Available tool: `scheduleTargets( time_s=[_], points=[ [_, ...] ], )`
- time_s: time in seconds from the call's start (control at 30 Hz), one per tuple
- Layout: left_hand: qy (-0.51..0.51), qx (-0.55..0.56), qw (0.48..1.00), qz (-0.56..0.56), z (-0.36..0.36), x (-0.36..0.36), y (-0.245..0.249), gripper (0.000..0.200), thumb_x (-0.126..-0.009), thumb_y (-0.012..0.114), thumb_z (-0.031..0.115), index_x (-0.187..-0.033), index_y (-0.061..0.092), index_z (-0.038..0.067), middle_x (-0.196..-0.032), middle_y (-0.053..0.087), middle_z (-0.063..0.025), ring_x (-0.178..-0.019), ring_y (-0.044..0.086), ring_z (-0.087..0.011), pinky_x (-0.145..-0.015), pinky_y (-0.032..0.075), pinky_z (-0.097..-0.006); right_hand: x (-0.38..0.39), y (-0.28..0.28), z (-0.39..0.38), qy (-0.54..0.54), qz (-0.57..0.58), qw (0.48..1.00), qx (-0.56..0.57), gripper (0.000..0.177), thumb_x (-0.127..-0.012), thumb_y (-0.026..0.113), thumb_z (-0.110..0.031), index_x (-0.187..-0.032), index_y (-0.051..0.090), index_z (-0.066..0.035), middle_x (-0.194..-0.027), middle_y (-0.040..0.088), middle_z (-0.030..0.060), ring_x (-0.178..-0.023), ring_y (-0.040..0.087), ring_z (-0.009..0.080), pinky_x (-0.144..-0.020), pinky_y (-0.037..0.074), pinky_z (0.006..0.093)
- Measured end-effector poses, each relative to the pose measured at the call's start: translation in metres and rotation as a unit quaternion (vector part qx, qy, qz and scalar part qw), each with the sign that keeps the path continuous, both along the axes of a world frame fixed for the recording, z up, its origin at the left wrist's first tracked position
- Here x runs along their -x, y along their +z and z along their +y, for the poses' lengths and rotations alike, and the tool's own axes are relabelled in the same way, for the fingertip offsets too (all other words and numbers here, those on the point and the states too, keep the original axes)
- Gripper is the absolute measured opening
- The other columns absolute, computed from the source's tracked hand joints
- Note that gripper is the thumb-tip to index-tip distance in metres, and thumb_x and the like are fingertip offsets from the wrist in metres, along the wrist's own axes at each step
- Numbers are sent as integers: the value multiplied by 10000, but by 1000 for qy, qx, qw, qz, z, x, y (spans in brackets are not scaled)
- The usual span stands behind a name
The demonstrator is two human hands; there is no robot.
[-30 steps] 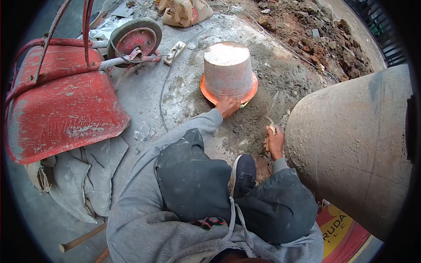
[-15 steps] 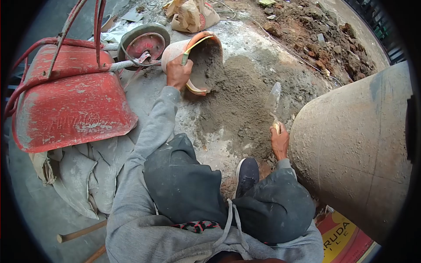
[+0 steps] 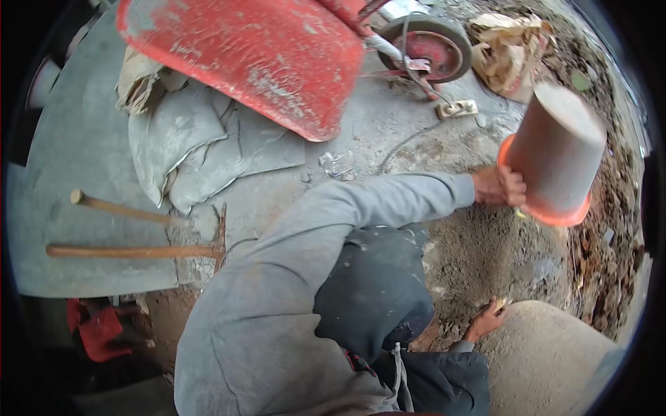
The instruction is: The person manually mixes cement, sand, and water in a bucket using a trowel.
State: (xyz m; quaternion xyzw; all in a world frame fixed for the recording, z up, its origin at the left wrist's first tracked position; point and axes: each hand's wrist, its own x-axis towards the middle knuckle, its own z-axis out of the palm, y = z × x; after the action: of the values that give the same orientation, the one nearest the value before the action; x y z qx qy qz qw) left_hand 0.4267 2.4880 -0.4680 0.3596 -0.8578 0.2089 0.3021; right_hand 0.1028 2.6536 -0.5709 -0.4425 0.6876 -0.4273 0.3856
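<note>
My left hand is closed on the orange rim of a bucket, which is tipped nearly upside down with its grey base turned up. The bucket's inside is hidden. Beneath and beside it spreads a heap of wet grey mortar on the ground. Lower down, my right hand is wrapped round the pale handle of a trowel, close to a large rounded, mortar-stained drum. The trowel's blade is hard to make out against the mortar.
A red wheelbarrow lies tipped at the upper left, its wheel near a paper sack. Grey sacks lie below it, then a wooden-handled pick and another wooden handle. Rubble runs along the right.
The view has swung left. My left hand has lifted the bucket and turned it over, from lying on its side to mouth down. My right hand still grips the trowel.
</note>
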Motion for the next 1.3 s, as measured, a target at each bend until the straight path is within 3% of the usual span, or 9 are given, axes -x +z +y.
scheduleTargets(
  time_s=[0.13,0.27,0.4,0.53,0.63,0.9,1.03,1.2,1.3],
  points=[
    [-44,-201,965,-164,20,15,-166,161,-749,624,181,-632,702,102,-635,667,-56,-626,672,-246,-537,555,-410,30,-33,19,15,18,1000,-17,164,-919,649,-163,-927,535,-46,-688,501,-7,-546,437,74,-477,362,263],
    [-12,-270,961,-65,25,22,-195,131,-746,613,161,-668,690,90,-746,680,-83,-739,695,-279,-600,570,-424,39,-26,35,-10,5,999,-52,158,-902,657,-138,-931,541,-35,-713,521,15,-563,454,96,-489,379,281],
    [93,-170,978,-81,-5,13,-117,152,-746,596,120,-867,642,40,-839,666,-130,-796,673,-318,-693,554,-446,45,-21,39,15,160,986,-50,199,-869,677,-133,-978,580,2,-825,567,52,-728,512,166,-656,428,323],
    [173,-234,916,276,-28,-58,-43,182,-794,629,193,-753,640,16,-737,643,-216,-681,638,-396,-654,514,-476,9,33,33,-14,90,990,-109,247,-864,692,-182,-986,576,-1,-802,590,62,-724,552,187,-686,463,349],
    [232,-257,862,370,-25,-107,-15,216,-795,621,190,-773,614,-25,-630,586,-184,-559,597,-236,-567,464,-406,3,31,22,16,72,994,-80,265,-865,693,-190,-1011,581,1,-813,613,86,-748,578,201,-706,475,357],
    [254,-286,840,385,46,-109,49,221,-775,606,162,-701,555,-40,-547,486,-124,-539,516,-144,-524,426,-378,-53,84,-41,181,178,946,201,355,-877,667,-189,-1175,572,-21,-1048,634,178,-869,640,344,-748,515,407],
    [262,-360,825,348,66,-92,61,207,-764,602,161,-723,596,-42,-569,541,-143,-546,547,-172,-546,451,-378,-105,112,-90,368,316,869,102,457,-876,642,-177,-1296,500,-64,-975,599,149,-837,641,310,-706,533,413],
    [263,-458,793,303,79,-80,31,233,-761,605,186,-817,648,-36,-631,588,-183,-595,605,-208,-590,478,-388,-160,48,-146,336,467,758,308,266,-932,537,-194,-1150,549,-42,-950,611,169,-702,646,315,-671,565,421],
    [257,-491,750,361,86,-76,29,241,-765,609,196,-815,636,-38,-663,595,-194,-607,606,-229,-607,472,-399,-180,-21,-110,464,390,795,22,295,-931,501,-188,-1169,569,-26,-938,663,249,-803,670,388,-727,550,477]
  ],
)
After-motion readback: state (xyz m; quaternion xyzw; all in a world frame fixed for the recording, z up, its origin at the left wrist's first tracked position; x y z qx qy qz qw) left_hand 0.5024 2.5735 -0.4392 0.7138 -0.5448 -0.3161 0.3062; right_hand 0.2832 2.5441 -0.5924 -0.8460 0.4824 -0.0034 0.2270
